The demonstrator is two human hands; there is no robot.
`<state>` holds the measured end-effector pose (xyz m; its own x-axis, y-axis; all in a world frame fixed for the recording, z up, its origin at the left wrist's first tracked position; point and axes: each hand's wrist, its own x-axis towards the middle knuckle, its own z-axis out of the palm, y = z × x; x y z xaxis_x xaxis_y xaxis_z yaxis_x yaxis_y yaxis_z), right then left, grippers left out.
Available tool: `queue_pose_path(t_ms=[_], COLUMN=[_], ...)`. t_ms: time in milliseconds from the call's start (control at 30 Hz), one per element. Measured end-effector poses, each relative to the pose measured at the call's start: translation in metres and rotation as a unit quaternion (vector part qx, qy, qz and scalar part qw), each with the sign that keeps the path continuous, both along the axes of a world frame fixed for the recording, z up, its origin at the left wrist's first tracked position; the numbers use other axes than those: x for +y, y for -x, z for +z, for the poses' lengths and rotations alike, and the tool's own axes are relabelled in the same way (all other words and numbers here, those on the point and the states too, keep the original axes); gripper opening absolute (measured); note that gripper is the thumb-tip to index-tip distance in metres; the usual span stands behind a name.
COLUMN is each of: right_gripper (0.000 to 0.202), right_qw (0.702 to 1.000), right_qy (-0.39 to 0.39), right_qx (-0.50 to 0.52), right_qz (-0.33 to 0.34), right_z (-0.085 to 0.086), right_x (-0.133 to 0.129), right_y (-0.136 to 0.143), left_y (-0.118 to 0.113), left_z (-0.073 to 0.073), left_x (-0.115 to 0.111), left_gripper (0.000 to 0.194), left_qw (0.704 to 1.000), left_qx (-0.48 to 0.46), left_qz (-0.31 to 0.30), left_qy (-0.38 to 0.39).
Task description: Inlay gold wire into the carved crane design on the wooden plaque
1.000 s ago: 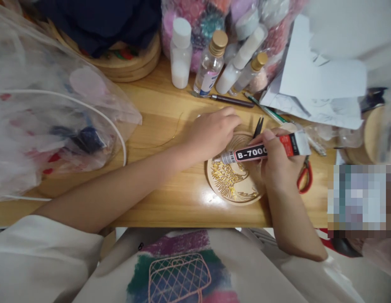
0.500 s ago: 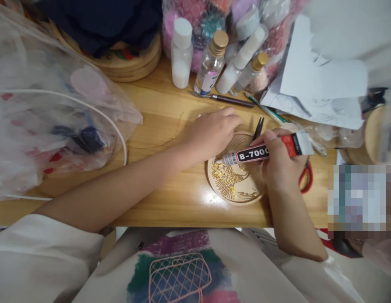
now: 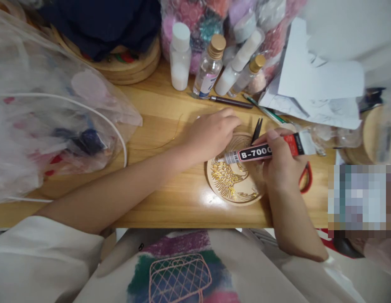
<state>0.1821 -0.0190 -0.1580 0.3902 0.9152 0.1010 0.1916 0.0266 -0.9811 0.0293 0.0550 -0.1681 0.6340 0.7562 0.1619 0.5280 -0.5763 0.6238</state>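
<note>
Right hand [image 3: 282, 166] wraps fingers round the glue tube [image 3: 265, 151], nozzle over the round wooden disc [image 3: 235, 179] on the table [image 3: 170, 202]; left hand [image 3: 212, 132] curled, pinning the disc's rim; tube likely light, squashy, best gripped mid-body.

Glue tube [image 3: 265, 150] shifted a little toward the right edge of the table in the right hand [image 3: 282, 164] since half a second ago, nozzle now lower and nearer level over the round disc [image 3: 235, 176] than a second ago. Left hand [image 3: 212, 132] edged a touch closer to the near edge.
</note>
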Motion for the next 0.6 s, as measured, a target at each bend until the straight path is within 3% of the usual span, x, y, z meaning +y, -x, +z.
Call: queue_pose_path(t_ms=[367, 600], right_gripper=[0.024, 0.021], right_qw=[1.0, 0.998], right_qy=[-0.01, 0.003], right_qx=[0.008, 0.05], right_qz=[0.023, -0.024], right_z=[0.0022, 0.0054], right_x=[0.0005, 0.004], right_y=[0.0058, 0.0043], left_y=[0.0005, 0.0004], left_z=[-0.0048, -0.0033], left_x=[0.0001, -0.0002], left_gripper=[0.025, 0.025], left_qw=[0.999, 1.0], left_qx=[-0.02, -0.013], left_qz=[0.003, 0.005], left_qy=[-0.026, -0.017])
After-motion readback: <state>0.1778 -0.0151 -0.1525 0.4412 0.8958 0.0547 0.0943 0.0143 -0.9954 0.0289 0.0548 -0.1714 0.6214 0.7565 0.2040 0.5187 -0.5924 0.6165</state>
